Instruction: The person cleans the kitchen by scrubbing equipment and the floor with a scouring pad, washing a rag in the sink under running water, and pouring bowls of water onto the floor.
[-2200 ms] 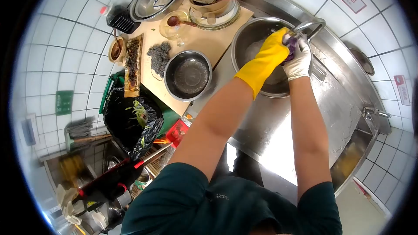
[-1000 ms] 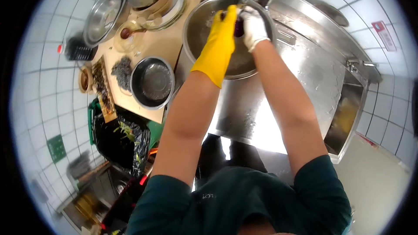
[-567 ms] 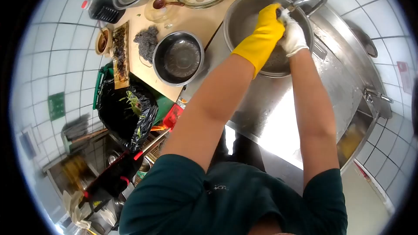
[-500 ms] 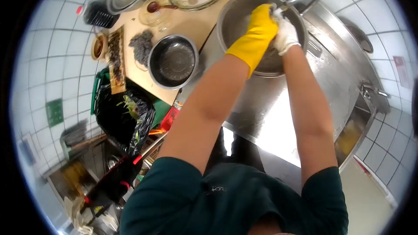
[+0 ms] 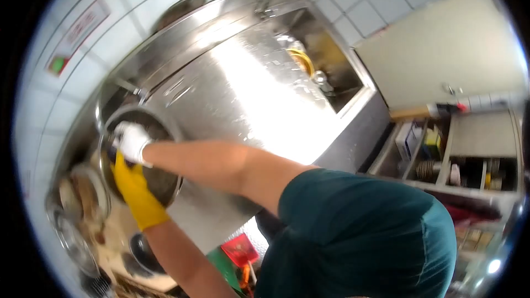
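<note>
Both my hands are together inside a large round metal pot [image 5: 164, 183] at the left. A yellow rubber glove covers my left hand [image 5: 132, 185], which reaches in from the lower left with its fingers closed. My right hand [image 5: 132, 140], in a white glove, comes from the right and is closed beside it. Something small and dark seems to lie between the gloved fingers, but blur and the gloves hide what it is. A curved faucet spout [image 5: 99, 115] arches over the pot's far rim, close to my fingers.
The wet steel counter [image 5: 221, 99] runs right to a sink basin [image 5: 337, 80] holding several items. A metal bowl [image 5: 144, 251] and stacked dishes [image 5: 91, 193] stand at lower left. A red dustpan [image 5: 240, 249] is below the counter edge. Open shelves [image 5: 441, 154] are at right.
My view has swung to the right, so the pot and hands now appear at the left and the sink and shelves show. Both gloved hands remain together in the pot.
</note>
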### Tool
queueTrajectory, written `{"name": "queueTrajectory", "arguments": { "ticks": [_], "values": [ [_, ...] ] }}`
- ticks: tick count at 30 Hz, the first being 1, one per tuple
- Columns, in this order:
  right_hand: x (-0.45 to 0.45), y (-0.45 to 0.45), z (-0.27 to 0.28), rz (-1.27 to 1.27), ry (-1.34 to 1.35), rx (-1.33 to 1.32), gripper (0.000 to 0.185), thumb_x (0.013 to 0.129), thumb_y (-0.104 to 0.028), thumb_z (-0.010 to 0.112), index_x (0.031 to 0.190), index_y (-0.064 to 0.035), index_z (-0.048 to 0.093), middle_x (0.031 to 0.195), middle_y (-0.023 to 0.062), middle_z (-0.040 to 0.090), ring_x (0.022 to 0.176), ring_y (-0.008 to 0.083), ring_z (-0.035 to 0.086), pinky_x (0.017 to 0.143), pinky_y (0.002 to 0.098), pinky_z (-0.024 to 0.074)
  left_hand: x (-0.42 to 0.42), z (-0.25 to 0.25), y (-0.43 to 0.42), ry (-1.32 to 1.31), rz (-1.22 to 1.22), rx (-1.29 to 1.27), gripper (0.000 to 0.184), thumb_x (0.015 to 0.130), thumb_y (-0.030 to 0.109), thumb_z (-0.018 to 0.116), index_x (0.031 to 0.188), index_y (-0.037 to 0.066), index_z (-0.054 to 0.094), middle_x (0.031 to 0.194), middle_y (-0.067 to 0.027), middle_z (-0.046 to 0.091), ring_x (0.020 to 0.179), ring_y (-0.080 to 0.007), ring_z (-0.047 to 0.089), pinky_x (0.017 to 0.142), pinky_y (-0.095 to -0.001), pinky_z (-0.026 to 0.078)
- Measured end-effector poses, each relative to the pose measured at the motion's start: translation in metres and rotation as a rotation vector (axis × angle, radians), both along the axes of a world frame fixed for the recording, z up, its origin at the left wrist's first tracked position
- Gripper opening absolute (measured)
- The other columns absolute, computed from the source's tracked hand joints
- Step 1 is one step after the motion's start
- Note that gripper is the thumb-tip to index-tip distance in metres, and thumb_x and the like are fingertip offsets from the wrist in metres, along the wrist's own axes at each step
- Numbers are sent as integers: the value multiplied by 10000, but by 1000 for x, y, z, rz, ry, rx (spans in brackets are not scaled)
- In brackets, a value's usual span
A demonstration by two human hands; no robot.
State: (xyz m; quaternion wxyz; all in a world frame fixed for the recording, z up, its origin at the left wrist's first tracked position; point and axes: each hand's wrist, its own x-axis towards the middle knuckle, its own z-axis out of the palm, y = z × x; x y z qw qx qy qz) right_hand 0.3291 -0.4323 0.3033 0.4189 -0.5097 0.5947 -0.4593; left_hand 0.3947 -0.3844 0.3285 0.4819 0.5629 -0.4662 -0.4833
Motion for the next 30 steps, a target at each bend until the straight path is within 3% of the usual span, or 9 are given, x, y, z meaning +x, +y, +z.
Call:
{"name": "queueTrajectory", "arguments": {
  "ticks": [2, 5, 8, 11, 16, 20, 21, 24, 30],
  "values": [
    [51, -33, -75, -54, -877, 47, 427, 862, -58, 653, 1289, -54, 654, 1065, 164, 714, 910, 302, 694, 846, 368, 562, 12, 10, 13, 323, -155, -35, 531, 916, 139, 621, 1434, 77, 525, 1335, -132, 610, 1161, -261, 613, 970, -366, 493],
    [18, -44, -69, 118, -817, 398, 637, 792, -8, 617, 1424, -75, 568, 1142, 147, 665, 919, 263, 663, 794, 387, 546, 21, 11, 13, 274, -117, 8, 617, 894, 23, 668, 1480, 97, 489, 1375, -96, 592, 1169, -223, 608, 961, -327, 497],
    [-10, -29, -33, 105, -821, 523, 329, 771, -202, 714, 1073, -70, 727, 996, 125, 742, 961, 337, 708, 851, 369, 545, 28, -4, 3, -158, 237, 154, 648, 902, -24, 643, 1512, 111, 470, 1418, -96, 578, 1199, -233, 609, 970, -315, 499],
    [-8, -36, -54, 135, -407, 352, 445, 682, -133, 844, 1090, -19, 709, 933, 149, 713, 815, 311, 679, 778, 407, 541, 62, -34, -3, -156, 214, 100, 536, 954, 13, 611, 1478, 38, 501, 1364, -96, 619, 1086, -255, 660, 911, -332, 524],
    [5, -24, -39, -57, -510, 433, 343, 759, -218, 861, 970, 16, 725, 808, 144, 703, 671, 256, 660, 679, 374, 528, 114, -83, -14, -675, 208, 95, 424, 1010, 149, 585, 1402, -10, 564, 1332, -136, 646, 1027, -258, 681, 877, -333, 529],
    [-28, 2, 25, -57, -649, 380, 283, 848, -238, 797, 815, 38, 745, 791, 140, 745, 672, 236, 678, 696, 348, 525, 36, -9, 8, -356, 513, 252, 470, 1005, 248, 614, 1387, -21, 566, 1288, -158, 671, 1105, -278, 663, 928, -358, 526],
    [-28, 2, 25, -25, -771, 419, 333, 894, -288, 754, 838, 40, 748, 840, 143, 751, 716, 237, 686, 731, 352, 527, 37, -14, 3, 171, 574, 262, 473, 1009, 305, 599, 1360, -12, 588, 1277, -155, 681, 1146, -270, 647, 956, -366, 512],
    [-2, -12, -10, 32, -1187, 510, 532, 993, -517, 573, 899, -22, 743, 893, 145, 747, 785, 276, 703, 801, 399, 552, 83, -46, -3, -921, -28, -105, 408, 1001, 326, 600, 1308, 61, 647, 1239, -99, 713, 1088, -228, 672, 907, -336, 533],
    [-20, -9, -5, 215, -1294, 628, 178, 892, -113, 557, 965, -16, 687, 891, 152, 724, 845, 302, 716, 857, 449, 574, 72, -31, 6, -421, -14, -324, 372, 924, 245, 630, 1223, 30, 680, 1160, -187, 714, 1064, -286, 685, 952, -375, 519]
  ]
}}
